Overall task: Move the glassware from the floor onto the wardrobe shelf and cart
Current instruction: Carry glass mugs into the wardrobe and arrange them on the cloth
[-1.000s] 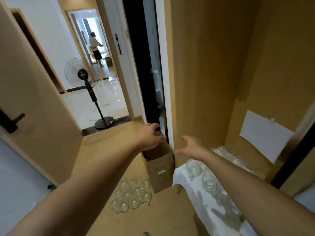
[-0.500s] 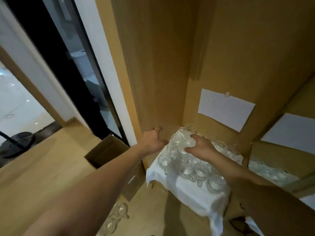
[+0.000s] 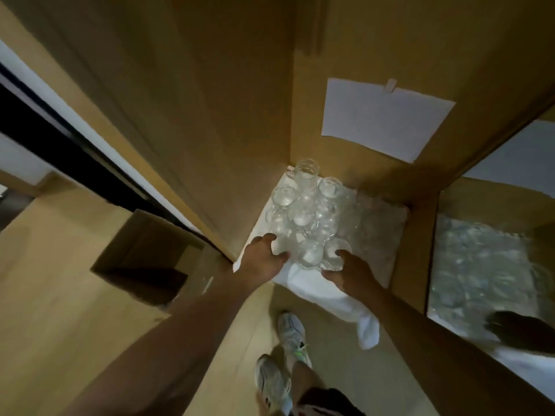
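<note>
We're reaching both hands into the wardrobe shelf (image 3: 399, 253). Our right hand (image 3: 351, 273) is curling round a clear glass cup (image 3: 335, 258) at the front of the cluster, fingers wrapping its side; looks like a grasp, tho blur is hiding how firm. Our left hand (image 3: 264, 259) is resting w/ fingers spread against the glassware (image 3: 306, 211) on the left edge, not closed on anything we can tell. The glasses are standing packed together on a white cloth (image 3: 327, 292) covering the shelf, its corner hanging over the front. A white paper sheet (image 3: 384, 118) is taped on the back panel. An open cardboard box (image 3: 144, 262) is sitting on the floor left of the wardrobe; contents too dark to tell.
</note>
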A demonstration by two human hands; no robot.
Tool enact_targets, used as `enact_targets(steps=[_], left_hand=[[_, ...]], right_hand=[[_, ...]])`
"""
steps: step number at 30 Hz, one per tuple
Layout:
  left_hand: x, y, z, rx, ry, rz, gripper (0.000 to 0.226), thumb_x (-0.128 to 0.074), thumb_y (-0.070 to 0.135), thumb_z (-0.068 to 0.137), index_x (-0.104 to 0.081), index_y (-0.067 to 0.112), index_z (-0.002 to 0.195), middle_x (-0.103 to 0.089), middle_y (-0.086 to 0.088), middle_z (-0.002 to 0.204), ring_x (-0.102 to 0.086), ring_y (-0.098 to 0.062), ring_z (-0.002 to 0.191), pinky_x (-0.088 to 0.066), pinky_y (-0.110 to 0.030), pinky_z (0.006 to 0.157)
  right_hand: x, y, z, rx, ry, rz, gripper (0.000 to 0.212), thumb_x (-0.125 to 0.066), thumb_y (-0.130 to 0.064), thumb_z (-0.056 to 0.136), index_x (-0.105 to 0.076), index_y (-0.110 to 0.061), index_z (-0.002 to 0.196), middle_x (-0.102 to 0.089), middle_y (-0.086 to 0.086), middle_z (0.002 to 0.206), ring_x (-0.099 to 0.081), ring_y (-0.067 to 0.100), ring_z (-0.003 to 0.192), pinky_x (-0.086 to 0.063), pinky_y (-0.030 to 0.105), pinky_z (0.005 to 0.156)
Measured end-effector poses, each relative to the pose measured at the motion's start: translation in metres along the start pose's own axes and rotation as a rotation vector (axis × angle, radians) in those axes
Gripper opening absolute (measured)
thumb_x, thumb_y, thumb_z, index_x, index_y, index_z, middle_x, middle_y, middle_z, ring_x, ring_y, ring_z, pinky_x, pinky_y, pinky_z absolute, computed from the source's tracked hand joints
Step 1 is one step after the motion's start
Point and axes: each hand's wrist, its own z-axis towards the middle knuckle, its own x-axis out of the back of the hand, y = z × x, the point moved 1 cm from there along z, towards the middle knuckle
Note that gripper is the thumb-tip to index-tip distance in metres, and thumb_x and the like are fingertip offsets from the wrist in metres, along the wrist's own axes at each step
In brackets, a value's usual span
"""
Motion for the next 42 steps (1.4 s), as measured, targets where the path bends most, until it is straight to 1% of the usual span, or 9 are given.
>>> enact_targets(steps=[4, 16, 19, 24, 27, 30, 34, 37, 42], left_hand=[[-0.026, -0.018, 0.027, 0.128, -0.07, 0.009, 0.06, -0.067, 0.048, 0.09, -0.051, 0.02, 0.141, -0.061, -0.009, 0.132, -0.06, -0.025, 0.117, -0.045, -0.025, 0.085], [-0.105, -0.075, 0.09, 0.464, -0.092, -0.18, 0.066, -0.07, 0.04, 0.089, -0.045, 0.017, 0.146, -0.053, -0.008, 0.145, -0.05, -0.028, 0.133, -0.043, -0.039, 0.107], [-0.12, -0.084, 0.11, 0.534, -0.083, -0.243, 0.067, -0.071, 0.04, 0.089, -0.044, 0.015, 0.146, -0.056, -0.008, 0.141, -0.052, -0.028, 0.13, -0.044, -0.04, 0.106], [-0.146, -0.095, 0.138, 0.666, -0.052, -0.387, 0.058, -0.073, 0.04, 0.087, -0.048, 0.019, 0.134, -0.06, -0.008, 0.133, -0.058, -0.031, 0.119, -0.047, -0.044, 0.103], [-0.156, -0.101, 0.15, 0.806, -0.006, -0.644, 0.054, -0.074, 0.036, 0.088, -0.048, 0.019, 0.133, -0.058, -0.008, 0.125, -0.062, -0.024, 0.094, -0.056, -0.046, 0.094], [-0.167, -0.106, 0.159, 0.868, -0.016, -0.836, 0.045, -0.071, 0.028, 0.092, -0.053, 0.018, 0.132, -0.058, -0.006, 0.124, -0.06, -0.022, 0.101, -0.058, -0.038, 0.082], [-0.171, -0.112, 0.166, 0.889, -0.017, -0.986, 0.011, -0.062, 0.018, 0.098, -0.062, 0.017, 0.109, -0.06, -0.004, 0.104, -0.06, -0.021, 0.097, -0.055, -0.037, 0.082], [-0.172, -0.115, 0.169, 0.875, -0.026, -1.052, 0.02, -0.062, 0.021, 0.099, -0.062, 0.014, 0.118, -0.062, -0.005, 0.116, -0.061, -0.023, 0.11, -0.056, -0.036, 0.078], [-0.173, -0.117, 0.165, 0.821, -0.001, -1.04, 0.022, -0.059, 0.031, 0.102, -0.059, 0.015, 0.117, -0.063, -0.002, 0.108, -0.062, -0.019, 0.102, -0.057, -0.037, 0.082]], right_hand=[[-0.033, 0.017, 0.03, -0.08, -0.078, 0.101, 0.072, -0.076, -0.033, 0.086, -0.045, -0.009, 0.147, -0.056, 0.013, 0.142, -0.053, 0.027, 0.131, -0.038, 0.025, 0.1], [-0.098, 0.057, 0.123, -0.269, -0.205, 0.174, 0.082, -0.067, -0.038, 0.092, -0.023, -0.018, 0.158, -0.044, 0.014, 0.153, -0.041, 0.032, 0.14, -0.038, 0.036, 0.106], [-0.109, 0.064, 0.145, -0.282, -0.243, 0.184, 0.088, -0.066, -0.036, 0.093, -0.012, -0.02, 0.16, -0.039, 0.013, 0.156, -0.039, 0.032, 0.142, -0.037, 0.037, 0.107], [-0.128, 0.072, 0.162, -0.318, -0.208, 0.225, 0.086, -0.066, -0.033, 0.093, -0.014, -0.021, 0.159, -0.046, 0.013, 0.152, -0.044, 0.034, 0.137, -0.04, 0.037, 0.104], [-0.139, 0.07, 0.164, -0.319, -0.152, 0.269, 0.078, -0.066, -0.026, 0.093, -0.019, -0.018, 0.154, -0.055, 0.017, 0.141, -0.052, 0.034, 0.129, -0.041, 0.033, 0.097], [-0.148, 0.065, 0.163, -0.344, -0.083, 0.352, 0.066, -0.064, -0.019, 0.094, -0.025, -0.017, 0.147, -0.061, 0.019, 0.131, -0.058, 0.033, 0.121, -0.039, 0.027, 0.088], [-0.157, 0.065, 0.166, -0.395, -0.021, 0.451, 0.049, -0.063, -0.018, 0.093, -0.037, -0.016, 0.135, -0.064, 0.014, 0.115, -0.06, 0.03, 0.109, -0.035, 0.024, 0.081], [-0.16, 0.069, 0.174, -0.429, -0.008, 0.493, 0.033, -0.065, -0.022, 0.093, -0.049, -0.012, 0.119, -0.055, 0.002, 0.104, -0.053, 0.021, 0.093, -0.034, 0.026, 0.078], [-0.165, 0.072, 0.183, -0.43, -0.002, 0.506, 0.018, -0.065, -0.022, 0.09, -0.053, -0.012, 0.1, -0.062, 0.002, 0.093, -0.057, 0.021, 0.087, -0.038, 0.028, 0.069]])
